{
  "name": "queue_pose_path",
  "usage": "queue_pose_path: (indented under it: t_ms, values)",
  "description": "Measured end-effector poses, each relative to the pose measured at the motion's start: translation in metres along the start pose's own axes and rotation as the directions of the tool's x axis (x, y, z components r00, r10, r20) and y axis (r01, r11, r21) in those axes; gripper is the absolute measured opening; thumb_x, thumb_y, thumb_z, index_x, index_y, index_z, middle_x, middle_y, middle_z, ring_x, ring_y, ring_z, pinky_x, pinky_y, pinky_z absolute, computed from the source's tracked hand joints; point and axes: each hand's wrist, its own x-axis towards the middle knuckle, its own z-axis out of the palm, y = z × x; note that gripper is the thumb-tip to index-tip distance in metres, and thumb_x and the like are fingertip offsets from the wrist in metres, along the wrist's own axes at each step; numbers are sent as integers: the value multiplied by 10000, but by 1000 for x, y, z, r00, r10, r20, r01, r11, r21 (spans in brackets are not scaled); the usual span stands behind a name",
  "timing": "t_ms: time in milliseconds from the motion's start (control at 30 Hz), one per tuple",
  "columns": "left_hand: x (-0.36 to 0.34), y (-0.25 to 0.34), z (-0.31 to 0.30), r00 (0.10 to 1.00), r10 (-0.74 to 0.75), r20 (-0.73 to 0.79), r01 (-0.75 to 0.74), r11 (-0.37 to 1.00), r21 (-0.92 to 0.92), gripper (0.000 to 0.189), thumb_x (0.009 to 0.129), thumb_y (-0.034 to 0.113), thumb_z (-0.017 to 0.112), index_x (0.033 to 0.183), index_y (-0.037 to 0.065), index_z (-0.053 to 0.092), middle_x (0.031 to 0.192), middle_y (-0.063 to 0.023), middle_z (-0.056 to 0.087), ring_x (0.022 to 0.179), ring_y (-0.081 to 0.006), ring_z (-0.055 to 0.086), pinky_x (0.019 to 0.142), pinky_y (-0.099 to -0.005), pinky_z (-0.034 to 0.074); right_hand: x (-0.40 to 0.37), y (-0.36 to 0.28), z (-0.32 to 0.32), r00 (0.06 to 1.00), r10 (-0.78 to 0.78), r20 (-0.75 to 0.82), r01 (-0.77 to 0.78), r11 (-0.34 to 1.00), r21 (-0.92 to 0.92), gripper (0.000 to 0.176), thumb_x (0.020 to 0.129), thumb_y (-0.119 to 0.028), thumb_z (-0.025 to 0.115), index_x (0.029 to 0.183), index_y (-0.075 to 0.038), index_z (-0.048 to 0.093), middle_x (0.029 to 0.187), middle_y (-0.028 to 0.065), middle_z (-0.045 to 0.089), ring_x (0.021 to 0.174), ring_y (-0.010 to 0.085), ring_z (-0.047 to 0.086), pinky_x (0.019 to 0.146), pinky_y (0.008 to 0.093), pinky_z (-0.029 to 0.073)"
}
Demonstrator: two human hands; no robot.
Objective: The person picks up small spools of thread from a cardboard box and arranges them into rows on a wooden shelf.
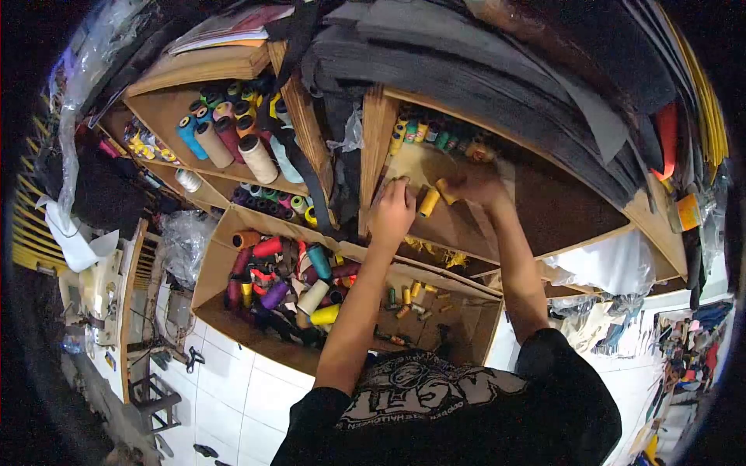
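Observation:
My left hand (pixel 394 208) is at the left side of the open shelf compartment (pixel 567 206), its fingers curled together. What they hold, if anything, is hidden. My right hand (pixel 479 189) reaches into the same compartment, its fingers closed at a yellow thread spool (pixel 446 192). Another yellow thread spool (pixel 429 202) stands on the shelf between the two hands. Behind them, small spools (pixel 422 130) in yellow, green and dark colours are lined up along the back.
Below my arms, a cardboard box (pixel 211 279) holds large colourful thread cones and several small spools. More thread cones (pixel 258 159) fill the left shelf. Dark folded fabric (pixel 466 66) lies on top. Wooden dividers (pixel 376 155) edge the compartments. At lower left is a sewing machine (pixel 101 299).

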Motion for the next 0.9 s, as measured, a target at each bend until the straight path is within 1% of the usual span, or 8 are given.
queue_pose_path:
  t_ms: [100,200,300,400,500,700,800,900]
  values:
    - [-1,1,1,998,-43,56,44,999,-14,254,803,4,622,1050,5,561,929,-186,626,850,-349,637,699,-416,534,-2,-4,11,988,125,88,-108,978,-176,641,751,-535,643,1217,-96,597,1257,166,580,1160,282,552,973,404,426]
    - [-1,-2,0,996,-57,75,59,998,-30,245,813,12,615,1053,5,561,930,-187,627,843,-344,638,696,-410,536,-26,-21,-10,996,56,75,-54,998,-18,609,753,-518,657,1186,-92,621,1183,162,627,1110,264,592,921,407,464]
    - [-1,-3,3,998,-43,52,45,998,-38,230,828,24,602,1054,11,564,928,-186,627,839,-342,639,697,-409,535,6,19,38,954,154,-257,-80,957,278,350,693,-311,742,946,-73,705,885,162,691,799,245,664,696,378,488]
    - [-1,-3,2,999,-29,37,29,999,-18,225,847,55,578,1070,34,567,947,-174,627,804,-340,642,669,-411,535,4,17,41,942,-139,-307,248,902,354,359,708,-301,741,985,-77,698,921,163,689,821,262,668,712,376,489]
    - [-2,-1,1,1000,18,-10,-18,1000,1,244,866,107,550,1106,69,565,973,-156,625,732,-339,645,608,-416,540,0,3,31,998,-11,-60,21,983,180,523,762,-472,700,1112,-86,657,1010,198,667,937,360,648,813,429,516]
    - [2,4,-2,996,-64,55,66,997,-43,209,829,33,588,1035,12,566,965,-194,618,859,-372,621,718,-427,524,-1,1,47,928,9,-374,78,973,219,567,733,-505,724,1122,-98,655,998,190,671,917,375,645,803,433,511]
    - [2,6,-4,994,-86,72,91,994,-68,197,830,33,587,1024,6,567,953,-201,617,840,-376,622,710,-423,526,-9,-8,41,934,74,-350,54,938,341,577,717,-479,751,1119,-78,651,1010,192,671,913,367,651,804,424,509]
    - [2,3,-3,995,-71,63,76,995,-67,199,828,33,588,1024,5,569,942,-204,619,830,-378,625,702,-417,528,0,0,52,895,75,-439,89,936,340,574,706,-439,776,1094,-36,647,984,182,684,865,338,669,798,395,509]
